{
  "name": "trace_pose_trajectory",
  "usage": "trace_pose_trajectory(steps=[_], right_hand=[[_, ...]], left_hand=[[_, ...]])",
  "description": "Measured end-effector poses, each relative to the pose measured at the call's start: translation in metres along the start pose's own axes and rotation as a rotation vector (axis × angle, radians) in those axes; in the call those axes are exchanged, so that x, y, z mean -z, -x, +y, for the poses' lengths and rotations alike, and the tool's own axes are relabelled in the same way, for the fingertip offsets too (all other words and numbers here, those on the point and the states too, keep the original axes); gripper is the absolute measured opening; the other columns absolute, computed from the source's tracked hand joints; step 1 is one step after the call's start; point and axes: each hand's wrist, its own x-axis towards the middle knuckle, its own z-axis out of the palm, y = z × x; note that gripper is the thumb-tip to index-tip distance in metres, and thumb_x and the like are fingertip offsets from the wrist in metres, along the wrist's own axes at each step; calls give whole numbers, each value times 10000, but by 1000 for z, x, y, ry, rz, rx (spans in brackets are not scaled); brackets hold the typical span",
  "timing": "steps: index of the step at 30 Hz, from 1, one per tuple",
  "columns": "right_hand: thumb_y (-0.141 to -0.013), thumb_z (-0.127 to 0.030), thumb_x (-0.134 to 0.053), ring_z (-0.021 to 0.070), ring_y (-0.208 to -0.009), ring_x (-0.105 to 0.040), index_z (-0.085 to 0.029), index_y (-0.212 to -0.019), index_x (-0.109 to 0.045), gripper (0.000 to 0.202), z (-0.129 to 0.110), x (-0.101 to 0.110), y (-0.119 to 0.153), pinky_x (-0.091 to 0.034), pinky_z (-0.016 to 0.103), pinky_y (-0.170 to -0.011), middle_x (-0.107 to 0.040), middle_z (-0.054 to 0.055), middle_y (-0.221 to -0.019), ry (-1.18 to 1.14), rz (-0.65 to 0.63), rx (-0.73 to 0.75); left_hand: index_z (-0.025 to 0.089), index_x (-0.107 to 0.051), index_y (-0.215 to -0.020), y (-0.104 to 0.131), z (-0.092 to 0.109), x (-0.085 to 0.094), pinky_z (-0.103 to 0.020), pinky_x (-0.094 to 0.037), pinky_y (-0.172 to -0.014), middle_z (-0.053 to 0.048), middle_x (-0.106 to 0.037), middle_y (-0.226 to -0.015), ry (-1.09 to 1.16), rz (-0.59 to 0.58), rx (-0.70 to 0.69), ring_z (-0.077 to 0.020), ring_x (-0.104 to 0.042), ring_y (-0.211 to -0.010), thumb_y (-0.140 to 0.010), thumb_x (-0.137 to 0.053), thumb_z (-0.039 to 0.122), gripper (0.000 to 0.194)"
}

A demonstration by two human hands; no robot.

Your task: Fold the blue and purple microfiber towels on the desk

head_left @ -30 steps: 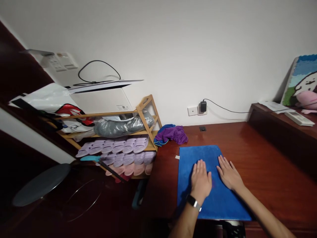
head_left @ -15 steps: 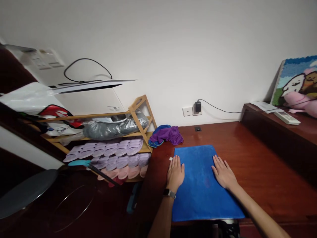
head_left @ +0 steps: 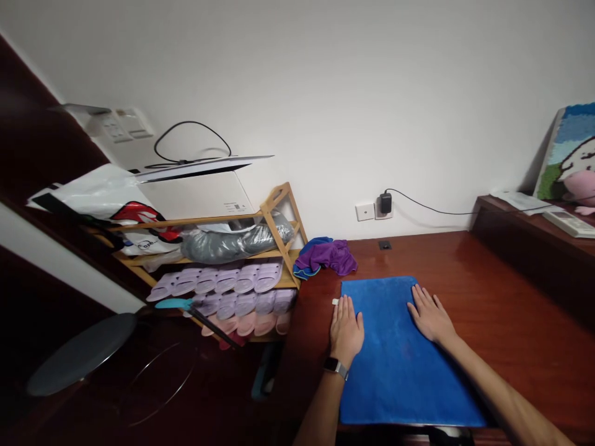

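A blue cloth (head_left: pixel 395 359) lies spread flat on the reddish-brown desk (head_left: pixel 515 310), reaching its front edge. My left hand (head_left: pixel 346 329) rests palm down along the cloth's left edge, fingers stretched out and pointing away from me; a watch is on that wrist. On the opposite edge, near the far right corner, my right hand (head_left: pixel 432 314) lies flat with its fingers a little apart. Neither hand grips anything. A small white tag (head_left: pixel 335 301) sticks out from the cloth's left side, by my left fingertips. Crumpled purple and blue cloths (head_left: pixel 328 256) lie farther back, against the rack.
To the left stands a wooden rack (head_left: pixel 279 232) with lilac slippers (head_left: pixel 232 279), a plastic-wrapped grey bundle (head_left: pixel 237 241) and a white box (head_left: pixel 199 198). A round stool (head_left: pixel 83 353) is below it. A black plug adapter (head_left: pixel 385 202) sits in the wall socket; its cable runs right.
The view has swung left, so everything appears farther right. Both hands remain flat at the cloth's two sides, and the cloth looks the same.
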Motion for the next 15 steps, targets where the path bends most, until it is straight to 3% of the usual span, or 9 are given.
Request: trace_pose_trajectory(steps=[3, 10, 12, 15], right_hand=[[-1060, -497, -158, 236, -1609, -166, -85, -1663, -228, 734, 1, -2, 1, -120, 472, -1309, -221, 105, -1730, -6, -2, 12], [-1060, -431, -172, 249, -1607, -172, -80, -1659, -241, 698, 7, -6, 0, -157, 477, -1298, -215, 106, -1728, 69, 8, 59], [-1060, -425, -172, 250, -1605, -179, -82, -1657, -253, 693, 8, -7, 0, -170, 480, -1294, -216, 104, -1725, 82, 10, 76], [-1061, -452, -165, 246, -1603, -190, -82, -1658, -249, 707, 7, -5, 0, -156, 479, -1299, -228, 104, -1720, 67, 11, 52]], left_hand=[[22, -446, -1553, -7, 21, 6, -482, -302, -1279, -197, -416, -1634, 28, -9, -25, -274, -345, -1550, -1061, -317, 306, 583], [77, -396, -1600, -36, 131, -2, -421, -242, -1306, -132, -394, -1663, 235, -151, -253, -220, -284, -1578, -1100, -172, 497, 690], [73, -399, -1597, -39, 140, -7, -426, -233, -1308, -136, -385, -1666, 252, -189, -245, -223, -285, -1577, -1094, -145, 543, 734], [88, -388, -1605, -40, 118, -9, -432, -216, -1311, -122, -366, -1675, 241, -184, -223, -217, -273, -1581, -1095, -136, 549, 732]])
